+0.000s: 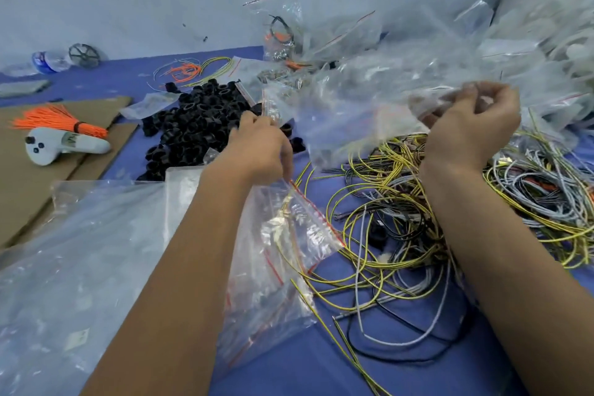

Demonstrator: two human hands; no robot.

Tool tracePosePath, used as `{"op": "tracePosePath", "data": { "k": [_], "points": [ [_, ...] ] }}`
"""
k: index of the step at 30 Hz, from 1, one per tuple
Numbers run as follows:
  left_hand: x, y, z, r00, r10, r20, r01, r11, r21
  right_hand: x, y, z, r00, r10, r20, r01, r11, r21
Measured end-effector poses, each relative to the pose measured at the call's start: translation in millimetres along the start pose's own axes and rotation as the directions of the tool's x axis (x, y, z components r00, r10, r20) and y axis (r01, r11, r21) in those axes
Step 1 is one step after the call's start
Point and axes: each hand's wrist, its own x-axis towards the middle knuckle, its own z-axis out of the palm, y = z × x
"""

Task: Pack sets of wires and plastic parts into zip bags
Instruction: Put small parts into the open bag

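Nearest me, under my left forearm, lies a stack of empty zip bags (276, 254) with red seal strips, their long edges running up and away toward my left hand (260, 148). That hand hovers just above the stack's far end; its fingers curl downward and seem to pinch a bag edge, though the grip itself is turned away from me, so I cannot tell for sure. My right hand (472, 125) is raised, fingers and thumb curled and pinching the rim of a clear zip bag (369, 116) that stretches between the two hands, its long axis roughly left to right and its mouth apparently toward the right hand; the film is blurred, so I judge that loosely. Below the right hand sprawls the tangle of loose wires (401, 225), yellow, grey and black, on the blue tabletop (289, 363). Beyond the left hand sits the heap of black plastic parts (196, 125). Past the right hand, filled bags (321, 42) pile up, so a good number of sets look finished. Judging by how much wire and how many parts remain loose, I would say plenty is left; the bag in hand looks empty and not yet loaded.
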Motion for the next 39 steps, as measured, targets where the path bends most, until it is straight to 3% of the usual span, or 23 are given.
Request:
{"op": "tracePosePath", "data": {
  "k": [2, 3, 4, 5, 6, 7, 8, 11, 13, 15, 17, 18, 19, 21, 23, 24, 25, 27, 29, 31, 33, 36, 39],
  "points": [
    [8, 8, -3, 0.978, -0.016, -0.209, 0.0, 0.997, -0.079, 8, -5, -3, 0.989, 0.141, -0.039, -0.131, 0.973, 0.188],
    [13, 15, -1, 0.95, -0.074, -0.303, -0.01, 0.963, -0.268, 10, -6, -4, 0.976, 0.217, -0.022, -0.205, 0.946, 0.251],
    [16, 25, -1, 0.93, -0.192, -0.314, -0.013, 0.835, -0.549, 9, -7, -5, 0.959, 0.282, 0.029, -0.28, 0.923, 0.265],
    [17, 36, 0, 0.929, -0.291, -0.228, -0.008, 0.6, -0.8, 6, -7, -5, 0.939, 0.329, 0.103, -0.344, 0.91, 0.231],
    [20, 46, 3, 0.938, -0.332, -0.099, 0.017, 0.329, -0.944, 3, -6, -7, 0.919, 0.349, 0.185, -0.379, 0.91, 0.165],
    [22, 53, 7, 0.947, -0.321, -0.004, 0.041, 0.133, -0.99, 2, -3, -9, 0.902, 0.34, 0.265, -0.37, 0.926, 0.072],
    [24, 58, 13, 0.95, -0.308, 0.05, 0.052, -0.001, -0.999, 1, 0, -12, 0.893, 0.303, 0.334, -0.307, 0.951, -0.042],
    [26, 59, 29, 0.931, -0.343, 0.124, 0.003, -0.333, -0.943, 10, 8, -24, 0.864, 0.132, 0.486, 0.059, 0.932, -0.357],
    [26, 55, 36, 0.912, -0.383, 0.149, -0.048, -0.46, -0.887, 17, 10, -32, 0.834, 0.048, 0.55, 0.232, 0.873, -0.428],
    [27, 51, 39, 0.886, -0.447, 0.121, -0.142, -0.512, -0.847, 20, 12, -36, 0.823, -0.036, 0.567, 0.327, 0.846, -0.42],
    [28, 48, 40, 0.82, -0.57, 0.045, -0.288, -0.48, -0.829, 18, 14, -40, 0.819, -0.14, 0.556, 0.418, 0.81, -0.411],
    [27, 48, 42, 0.757, -0.653, -0.026, -0.37, -0.396, -0.84, 16, 15, -42, 0.813, -0.178, 0.554, 0.458, 0.784, -0.419],
    [25, 47, 45, 0.66, -0.739, -0.135, -0.442, -0.237, -0.865, 15, 17, -44, 0.803, -0.204, 0.561, 0.493, 0.755, -0.431],
    [19, 46, 52, 0.366, -0.796, -0.482, -0.479, 0.283, -0.831, 13, 20, -45, 0.771, -0.235, 0.592, 0.558, 0.699, -0.448],
    [14, 49, 56, 0.178, -0.569, -0.802, -0.429, 0.689, -0.584, 12, 20, -45, 0.742, -0.25, 0.622, 0.599, 0.664, -0.448],
    [14, 52, 55, 0.139, -0.415, -0.899, -0.421, 0.797, -0.433, 11, 20, -45, 0.729, -0.255, 0.635, 0.614, 0.653, -0.443],
    [15, 58, 54, 0.135, -0.283, -0.95, -0.44, 0.841, -0.314, 11, 20, -45, 0.716, -0.26, 0.648, 0.629, 0.644, -0.437],
    [16, 76, 55, 0.241, -0.139, -0.961, -0.536, 0.806, -0.251, 10, 19, -45, 0.686, -0.26, 0.679, 0.652, 0.633, -0.417],
    [15, 94, 61, 0.474, -0.093, -0.876, -0.593, 0.701, -0.396, 8, 20, -44, 0.659, -0.25, 0.709, 0.669, 0.627, -0.4],
    [14, 104, 73, 0.723, -0.086, -0.685, -0.503, 0.614, -0.608, 7, 22, -43, 0.634, -0.232, 0.738, 0.681, 0.619, -0.39],
    [17, 104, 79, 0.872, -0.1, -0.478, -0.364, 0.521, -0.772, 7, 24, -42, 0.608, -0.21, 0.766, 0.688, 0.621, -0.376],
    [22, 99, 81, 0.925, -0.117, -0.361, -0.292, 0.385, -0.876, 5, 26, -42, 0.57, -0.22, 0.792, 0.707, 0.622, -0.337],
    [24, 99, 81, 0.922, -0.12, -0.369, -0.307, 0.357, -0.882, 3, 26, -43, 0.541, -0.257, 0.801, 0.731, 0.614, -0.297]
  ]
}}
